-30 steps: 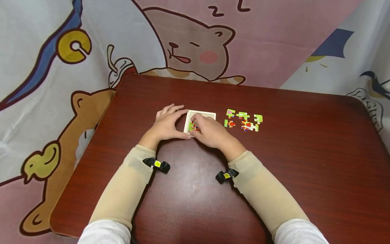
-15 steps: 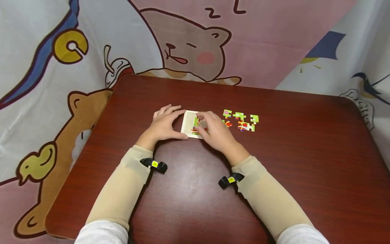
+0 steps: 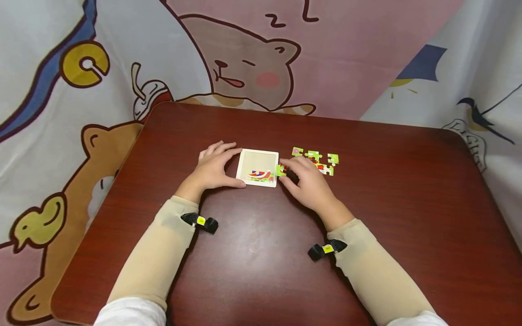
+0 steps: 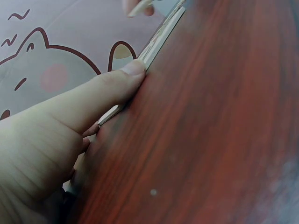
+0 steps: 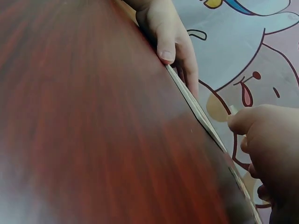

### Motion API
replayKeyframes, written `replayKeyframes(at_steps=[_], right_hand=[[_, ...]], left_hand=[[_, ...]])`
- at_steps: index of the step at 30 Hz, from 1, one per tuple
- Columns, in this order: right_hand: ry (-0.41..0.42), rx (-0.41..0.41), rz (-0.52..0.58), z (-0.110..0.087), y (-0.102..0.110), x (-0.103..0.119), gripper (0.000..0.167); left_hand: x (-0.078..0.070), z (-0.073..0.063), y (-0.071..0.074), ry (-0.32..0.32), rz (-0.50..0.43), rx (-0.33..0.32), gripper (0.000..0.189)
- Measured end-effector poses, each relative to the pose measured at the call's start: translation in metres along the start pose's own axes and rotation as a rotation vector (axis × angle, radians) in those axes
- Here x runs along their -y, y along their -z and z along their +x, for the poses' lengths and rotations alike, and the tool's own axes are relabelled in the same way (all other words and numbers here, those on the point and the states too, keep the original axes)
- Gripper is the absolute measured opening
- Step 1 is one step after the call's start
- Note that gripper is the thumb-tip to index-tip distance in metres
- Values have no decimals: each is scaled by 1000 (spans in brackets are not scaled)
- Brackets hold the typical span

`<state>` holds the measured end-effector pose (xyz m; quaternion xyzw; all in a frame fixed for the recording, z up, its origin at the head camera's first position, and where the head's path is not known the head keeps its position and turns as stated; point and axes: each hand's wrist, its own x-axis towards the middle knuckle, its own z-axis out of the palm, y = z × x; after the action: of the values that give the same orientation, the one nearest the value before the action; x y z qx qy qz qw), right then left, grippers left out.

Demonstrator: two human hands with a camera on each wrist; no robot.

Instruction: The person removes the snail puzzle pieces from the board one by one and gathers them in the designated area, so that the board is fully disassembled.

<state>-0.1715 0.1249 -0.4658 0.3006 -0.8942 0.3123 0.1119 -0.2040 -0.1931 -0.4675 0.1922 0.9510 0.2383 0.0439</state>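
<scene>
A small square puzzle tray point(image 3: 257, 159) with a pale rim lies on the table. Joined pieces with a red, blue and green picture point(image 3: 263, 175) fill its lower right part. My left hand point(image 3: 210, 170) holds the tray's left side, thumb at the near corner and index finger at the far one. Just off the right rim, my right hand point(image 3: 308, 184) pinches a green puzzle piece point(image 3: 280, 170) between thumb and fingers. The left wrist view catches this piece point(image 4: 140, 8) edge-on, raised above the tray. Part of it is hidden by the fingertips.
Several loose puzzle pieces point(image 3: 333, 158) lie right of the tray, some partly behind the right hand. The reddish-brown table point(image 3: 253, 253) reaches back to a cartoon-printed curtain point(image 3: 334, 59).
From over the tray, my right hand has moved right, past its right rim, with the piece at its fingertips. The pieces inside the tray now show. My left hand keeps its hold.
</scene>
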Motion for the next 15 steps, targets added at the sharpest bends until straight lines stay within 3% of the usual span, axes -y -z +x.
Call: replayKeyframes(at_steps=[15], right_hand=[[-34,25,-73,-27,16,-14,55]], left_hand=[[-3,-2,1,-5,-10,2,112]])
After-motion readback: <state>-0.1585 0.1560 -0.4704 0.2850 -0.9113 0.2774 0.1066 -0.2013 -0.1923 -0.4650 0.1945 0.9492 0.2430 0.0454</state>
